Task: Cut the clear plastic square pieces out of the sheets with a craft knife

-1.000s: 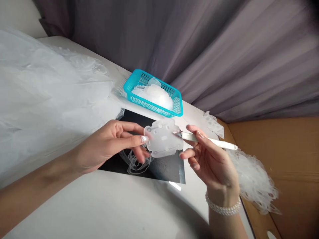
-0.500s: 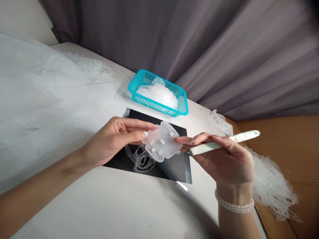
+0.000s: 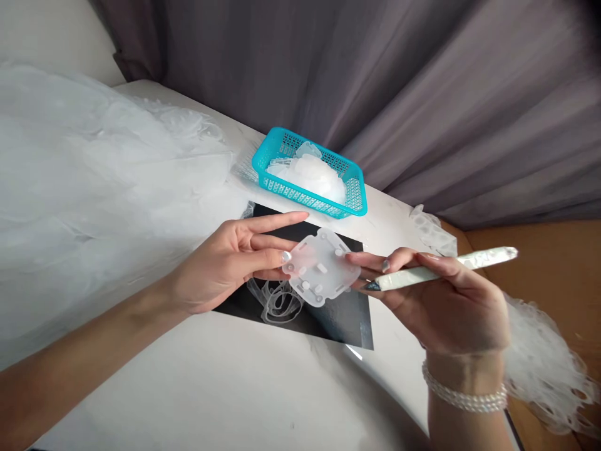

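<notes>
Left hand: partly open, index raised clear, lower digits pinching the translucent moulded plastic plate by its near edge, seemingly to leave the studded face exposed; plate held above a black sheet; right hand: curled around a white-handled craft knife, blade just beside the plate; teal mesh basket beyond, within reach.

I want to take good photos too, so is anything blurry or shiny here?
In the head view, the grey curtain looks streaky and soft, the top right corner goes dark, and a pale glare lies on the black sheet.
</notes>
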A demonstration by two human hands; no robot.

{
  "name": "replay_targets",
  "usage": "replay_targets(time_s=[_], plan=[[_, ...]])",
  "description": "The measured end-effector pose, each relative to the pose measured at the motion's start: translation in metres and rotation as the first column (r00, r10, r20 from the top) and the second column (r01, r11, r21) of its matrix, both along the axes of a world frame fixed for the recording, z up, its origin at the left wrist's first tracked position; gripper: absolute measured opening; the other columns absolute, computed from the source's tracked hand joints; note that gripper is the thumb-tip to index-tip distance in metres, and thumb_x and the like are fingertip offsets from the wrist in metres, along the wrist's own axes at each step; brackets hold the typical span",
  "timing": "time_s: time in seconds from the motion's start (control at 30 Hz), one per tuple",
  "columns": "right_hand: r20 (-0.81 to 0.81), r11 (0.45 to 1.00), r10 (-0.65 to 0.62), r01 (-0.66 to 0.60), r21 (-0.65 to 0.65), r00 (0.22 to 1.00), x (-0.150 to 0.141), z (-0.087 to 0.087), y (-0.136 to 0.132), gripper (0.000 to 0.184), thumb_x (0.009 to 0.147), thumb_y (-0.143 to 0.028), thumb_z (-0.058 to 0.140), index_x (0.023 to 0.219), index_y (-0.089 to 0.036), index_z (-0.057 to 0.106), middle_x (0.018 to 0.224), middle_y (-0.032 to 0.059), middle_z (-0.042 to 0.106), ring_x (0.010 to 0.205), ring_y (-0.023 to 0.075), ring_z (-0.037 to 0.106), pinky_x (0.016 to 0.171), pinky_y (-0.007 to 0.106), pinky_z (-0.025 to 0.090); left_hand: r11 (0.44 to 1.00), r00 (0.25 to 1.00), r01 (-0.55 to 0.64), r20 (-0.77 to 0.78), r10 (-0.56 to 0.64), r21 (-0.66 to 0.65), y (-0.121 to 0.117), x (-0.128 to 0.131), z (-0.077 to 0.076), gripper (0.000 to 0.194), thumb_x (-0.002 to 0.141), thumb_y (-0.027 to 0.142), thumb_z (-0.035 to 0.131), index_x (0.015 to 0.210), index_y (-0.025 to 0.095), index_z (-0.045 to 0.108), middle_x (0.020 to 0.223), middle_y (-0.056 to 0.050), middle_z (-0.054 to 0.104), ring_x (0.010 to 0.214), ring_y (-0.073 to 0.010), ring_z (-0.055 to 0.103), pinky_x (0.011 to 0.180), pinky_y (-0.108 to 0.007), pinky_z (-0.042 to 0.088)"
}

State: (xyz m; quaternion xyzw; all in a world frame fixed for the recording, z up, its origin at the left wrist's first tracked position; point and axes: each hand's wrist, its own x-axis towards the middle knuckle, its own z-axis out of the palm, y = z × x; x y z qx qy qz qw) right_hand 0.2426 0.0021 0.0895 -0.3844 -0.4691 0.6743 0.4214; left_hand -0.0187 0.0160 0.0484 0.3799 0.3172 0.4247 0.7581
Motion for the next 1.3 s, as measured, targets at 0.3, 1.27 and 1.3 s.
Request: replay_targets(time_s=[0.3, 1.27, 1.3], plan=[[-0.013, 0.999, 0.035, -0.035, 0.000, 0.999, -0.002, -0.002, 0.000, 0.034, 0.092, -0.036, 0.050, 0.077, -0.022, 0.077, 0.091, 0.0100, 0.075, 0.111, 0.0363, 0.066, 0.095, 0.061, 0.052, 0.996, 0.997, -0.057, 0.041, 0.060, -0.061, 0.005, -0.001, -0.004, 0.045, 0.083, 0.012, 0.068, 0.127, 0.022, 0.065, 0.106, -0.006, 0.077, 0.082, -0.0166, 0.075, 0.084, -0.031, 0.061], [0.032, 0.995, 0.076, -0.074, -0.071, 0.997, -0.006, -0.013, 0.010, 0.038, 0.089, -0.035, 0.046, 0.081, -0.015, 0.078, 0.104, 0.0134, 0.076, 0.098, 0.0275, 0.070, 0.092, 0.042, 0.053, 0.993, 0.867, 0.016, -0.496, 0.045, 0.119, 0.008, 0.001, -0.017, 0.061, 0.088, 0.040, 0.063, 0.144, 0.020, 0.048, 0.122, -0.011, 0.069, 0.101, -0.0246, 0.069, 0.092, -0.041, 0.056], [0.030, 0.996, 0.053, -0.050, -0.071, 0.998, -0.005, -0.014, 0.010, 0.038, 0.089, -0.034, 0.046, 0.081, -0.015, 0.078, 0.104, 0.0135, 0.076, 0.099, 0.0268, 0.070, 0.090, 0.040, 0.054, 0.980, 0.776, 0.038, -0.623, 0.096, 0.198, 0.009, -0.001, -0.020, 0.060, 0.090, 0.044, 0.059, 0.144, 0.020, 0.048, 0.124, -0.012, 0.067, 0.100, -0.0262, 0.069, 0.092, -0.044, 0.055]])
